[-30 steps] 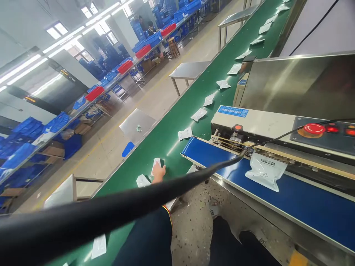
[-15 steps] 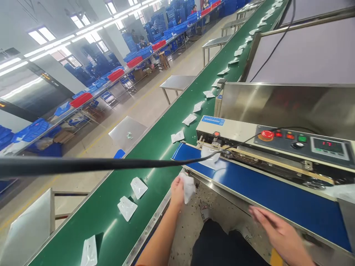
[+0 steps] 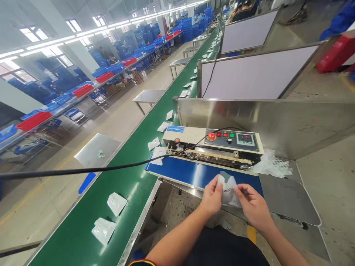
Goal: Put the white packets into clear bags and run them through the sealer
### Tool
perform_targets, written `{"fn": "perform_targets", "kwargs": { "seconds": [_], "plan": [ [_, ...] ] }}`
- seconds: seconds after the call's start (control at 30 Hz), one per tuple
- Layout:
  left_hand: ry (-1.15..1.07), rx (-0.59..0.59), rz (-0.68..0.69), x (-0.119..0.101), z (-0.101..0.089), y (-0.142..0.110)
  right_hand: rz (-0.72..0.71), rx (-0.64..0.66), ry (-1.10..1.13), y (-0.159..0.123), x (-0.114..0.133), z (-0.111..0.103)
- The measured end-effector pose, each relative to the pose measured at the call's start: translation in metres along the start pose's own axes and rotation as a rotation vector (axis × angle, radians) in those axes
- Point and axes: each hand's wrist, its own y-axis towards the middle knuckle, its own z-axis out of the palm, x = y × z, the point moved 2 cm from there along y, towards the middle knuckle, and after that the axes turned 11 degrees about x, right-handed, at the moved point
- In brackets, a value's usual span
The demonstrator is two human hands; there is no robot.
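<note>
A small white plastic pouch (image 3: 229, 194) is held up between my two hands, just in front of the blue belt (image 3: 191, 173) of a band sealer (image 3: 216, 136). My left hand (image 3: 212, 195) pinches its left edge. The fingers of my right hand (image 3: 253, 205) are closed on its right side. At the belt's left end another white pouch (image 3: 158, 155) lies partly against the sealer's side. Two more pouches, an upper one (image 3: 117, 203) and a lower one (image 3: 104, 229), rest on the green conveyor (image 3: 77, 229) to the left.
A black cable (image 3: 83, 170) crosses in front of the sealer. Clear plastic bags (image 3: 273, 165) are heaped by a grey metal plate (image 3: 291, 195) at right. A steel panel (image 3: 277, 122) stands behind the sealer. Several pouches line the far conveyor; a steel table (image 3: 95, 151) stands beyond it.
My left hand has carried the pouch rightward from beside the green conveyor, and my right hand has come onto it. The pouch on the blue belt has moved left. The view has turned right.
</note>
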Motion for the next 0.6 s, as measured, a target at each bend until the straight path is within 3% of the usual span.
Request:
{"fn": "perform_targets", "kwargs": {
  "seconds": [0.1,0.3,0.43,0.6],
  "plan": [
    [0.224,0.152,0.077,0.005,0.03,0.007,0.091,-0.211,0.1,-0.008,-0.017,-0.026],
    [0.424,0.083,-0.013,0.042,0.074,0.057,0.303,-0.46,0.129,-0.008,-0.056,-0.089],
    [0.317,-0.053,-0.174,0.073,0.097,0.102,0.434,-0.648,0.338,0.018,-0.073,-0.123],
    [0.084,-0.105,-0.265,0.087,0.101,0.133,0.475,-0.609,0.439,0.05,-0.076,-0.134]
  ]
}}
